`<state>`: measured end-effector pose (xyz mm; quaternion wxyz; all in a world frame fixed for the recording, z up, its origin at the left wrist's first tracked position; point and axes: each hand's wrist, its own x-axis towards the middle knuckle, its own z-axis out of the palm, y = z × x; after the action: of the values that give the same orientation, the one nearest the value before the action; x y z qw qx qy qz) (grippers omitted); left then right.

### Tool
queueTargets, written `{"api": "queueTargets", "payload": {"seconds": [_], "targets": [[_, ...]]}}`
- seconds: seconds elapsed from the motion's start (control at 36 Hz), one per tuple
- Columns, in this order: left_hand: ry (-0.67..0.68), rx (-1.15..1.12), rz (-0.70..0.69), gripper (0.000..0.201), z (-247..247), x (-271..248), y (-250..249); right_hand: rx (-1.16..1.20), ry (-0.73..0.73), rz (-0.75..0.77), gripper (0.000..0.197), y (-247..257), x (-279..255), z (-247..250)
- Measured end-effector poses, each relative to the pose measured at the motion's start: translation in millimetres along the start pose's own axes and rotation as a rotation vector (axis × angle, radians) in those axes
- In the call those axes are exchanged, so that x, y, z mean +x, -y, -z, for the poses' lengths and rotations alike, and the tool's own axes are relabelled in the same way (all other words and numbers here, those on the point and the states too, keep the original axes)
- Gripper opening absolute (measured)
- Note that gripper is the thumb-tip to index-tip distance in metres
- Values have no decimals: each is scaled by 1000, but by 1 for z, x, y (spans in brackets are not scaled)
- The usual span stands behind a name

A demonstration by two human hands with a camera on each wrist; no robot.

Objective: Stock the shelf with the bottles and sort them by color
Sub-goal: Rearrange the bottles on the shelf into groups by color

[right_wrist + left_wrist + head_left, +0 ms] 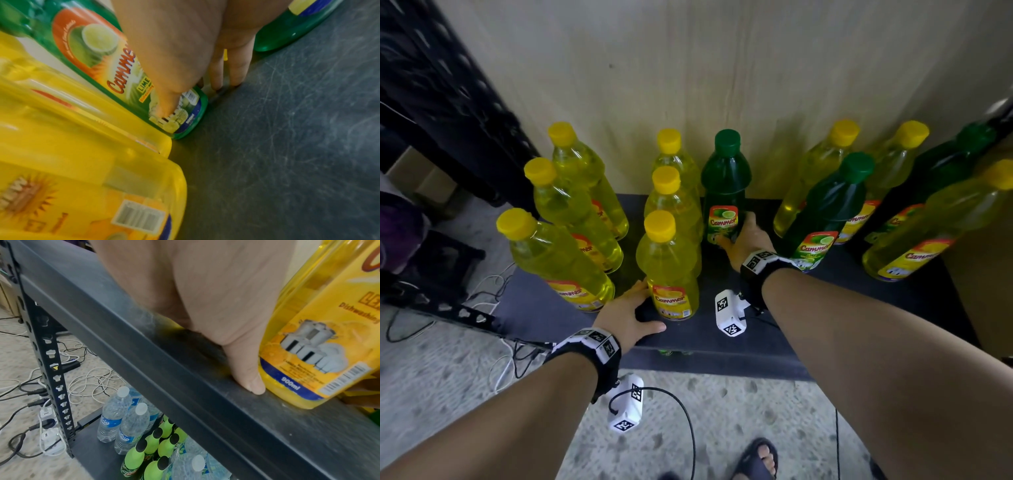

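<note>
Forearms reaching over the dark shelf (893,308), one hand at a yellow bottle, one at a green.

Left hand (628,313) low at the front yellow dish-soap bottle (671,270), thumb lying along the shelf against its base, remaining fingers hidden behind it, so a full grip cannot be told. Right hand (744,240) clamped low on the upright green lime bottle (726,188), thumb on the label, fingers round its right side. Green bottle just right of the middle yellow column, long axis vertical, directly ahead of the right hand, the nearer one. Second green bottle (828,209) well to the right among mixed yellows; likely a slide rightward, clear of the yellow rows.
</note>
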<state>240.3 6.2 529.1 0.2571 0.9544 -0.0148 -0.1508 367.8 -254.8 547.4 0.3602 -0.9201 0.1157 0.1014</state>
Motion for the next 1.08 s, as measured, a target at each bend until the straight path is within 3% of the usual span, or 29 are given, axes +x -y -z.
{"api": "queueTargets", "payload": {"seconds": [0.19,0.56,0.75,0.86,0.92,1.0,1.08], "targets": [[-7,-24,-39,86,0,0,3,133,-61,48,87,6,-5,8],[-11,-47,-72,84,-6,4,14,179,-107,58,82,7,-12,10],[-8,-54,-83,85,-7,4,16,213,-386,110,43,-7,-54,24],[1,-65,-106,87,-8,6,19,252,-501,-54,32,-34,-81,29],[5,-50,-108,89,-8,7,22,286,-567,-161,38,-47,-86,33],[6,-32,-114,89,-9,8,23,376,-696,-264,67,-58,-83,44],[8,-16,-118,89,-10,8,22,394,-718,-266,87,-59,-73,57]]}}
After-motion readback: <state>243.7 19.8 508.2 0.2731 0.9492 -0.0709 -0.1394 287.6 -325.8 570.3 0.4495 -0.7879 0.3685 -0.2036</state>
